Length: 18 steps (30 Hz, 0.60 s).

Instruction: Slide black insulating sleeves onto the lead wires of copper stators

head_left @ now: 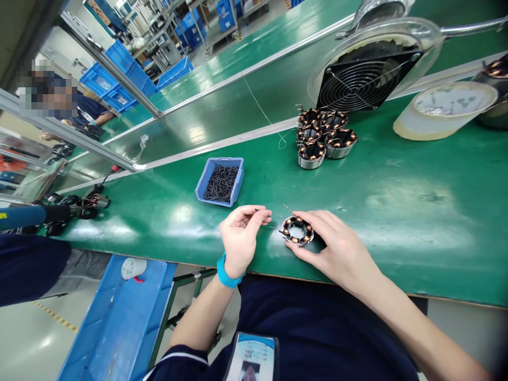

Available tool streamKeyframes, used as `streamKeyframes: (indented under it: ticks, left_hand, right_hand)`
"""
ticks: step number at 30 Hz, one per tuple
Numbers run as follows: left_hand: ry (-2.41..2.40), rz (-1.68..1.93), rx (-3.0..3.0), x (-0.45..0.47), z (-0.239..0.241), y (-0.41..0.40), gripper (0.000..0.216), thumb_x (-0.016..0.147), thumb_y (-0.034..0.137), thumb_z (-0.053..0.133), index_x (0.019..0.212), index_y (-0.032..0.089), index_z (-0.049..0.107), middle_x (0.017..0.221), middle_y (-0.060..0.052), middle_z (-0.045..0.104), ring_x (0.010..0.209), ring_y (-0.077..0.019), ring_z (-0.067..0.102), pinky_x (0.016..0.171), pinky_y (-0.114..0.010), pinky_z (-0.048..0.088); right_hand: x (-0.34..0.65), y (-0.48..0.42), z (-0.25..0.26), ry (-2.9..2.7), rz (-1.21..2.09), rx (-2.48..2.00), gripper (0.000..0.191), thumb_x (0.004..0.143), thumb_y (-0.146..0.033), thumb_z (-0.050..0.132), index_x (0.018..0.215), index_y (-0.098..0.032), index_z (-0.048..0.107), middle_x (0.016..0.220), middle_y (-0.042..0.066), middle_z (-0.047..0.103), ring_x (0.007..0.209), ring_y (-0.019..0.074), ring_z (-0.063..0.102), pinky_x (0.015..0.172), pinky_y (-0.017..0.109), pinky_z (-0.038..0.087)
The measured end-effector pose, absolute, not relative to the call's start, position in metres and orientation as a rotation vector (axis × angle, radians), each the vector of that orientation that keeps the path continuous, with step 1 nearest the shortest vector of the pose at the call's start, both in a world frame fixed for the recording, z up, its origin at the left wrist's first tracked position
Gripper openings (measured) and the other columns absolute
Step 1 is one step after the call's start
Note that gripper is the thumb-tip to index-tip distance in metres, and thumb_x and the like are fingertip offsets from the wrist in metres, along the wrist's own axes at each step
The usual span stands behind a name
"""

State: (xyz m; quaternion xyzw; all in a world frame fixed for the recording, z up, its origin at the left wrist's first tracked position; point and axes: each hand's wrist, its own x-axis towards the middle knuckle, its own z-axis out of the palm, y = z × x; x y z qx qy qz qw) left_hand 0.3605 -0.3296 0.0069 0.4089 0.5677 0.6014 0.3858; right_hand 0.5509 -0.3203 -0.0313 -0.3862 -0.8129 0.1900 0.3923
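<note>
My right hand [335, 246] grips a small round motor stator [297, 231] with copper windings, resting it on the green workbench [397, 211] near the front edge. Thin wire leads stick out of the stator toward the left. My left hand [240, 235], with a blue wristband, is pinched shut on a small dark sleeve piece [262, 211] just left of the stator. A small blue bin [220, 181] filled with black sleeve pieces sits just beyond my left hand.
Several wound stators [323, 137] are stacked at the back centre, before a fan [363, 79] in a clear housing. A tape roll [444, 108] lies at the right. A blue tray [119, 317] sits below left. Another person [79, 108] works far left.
</note>
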Motion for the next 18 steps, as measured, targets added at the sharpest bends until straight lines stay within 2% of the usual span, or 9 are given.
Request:
streamKeyframes:
  ticks: [8,18]
  left_hand:
    - [1.400,1.525,1.070,0.3679,0.0085,-0.3221,0.019,0.080,0.033,0.084,0.085,0.016,0.077,0.079,-0.005,0.078,0.068,-0.0140,0.075,0.069,-0.025,0.065]
    - [1.452,1.483,1.176,0.3648,0.0041,-0.3225,0.021,0.082,0.038,0.083,0.085,0.018,0.077,0.082,-0.006,0.077,0.071,-0.0159,0.075,0.070,-0.028,0.065]
  right_hand:
    - [0.5502,-0.3199,-0.0298,-2.058,0.491,-0.989,0.041,0.098,-0.035,0.066,0.133,-0.020,0.054,0.109,0.011,0.068,0.097,0.0280,0.065,0.082,0.042,0.056]
    - [0.5500,-0.3200,-0.0291,-2.065,0.495,-0.981,0.041,0.098,-0.035,0.066,0.133,-0.019,0.053,0.108,0.011,0.067,0.096,0.0279,0.065,0.082,0.043,0.056]
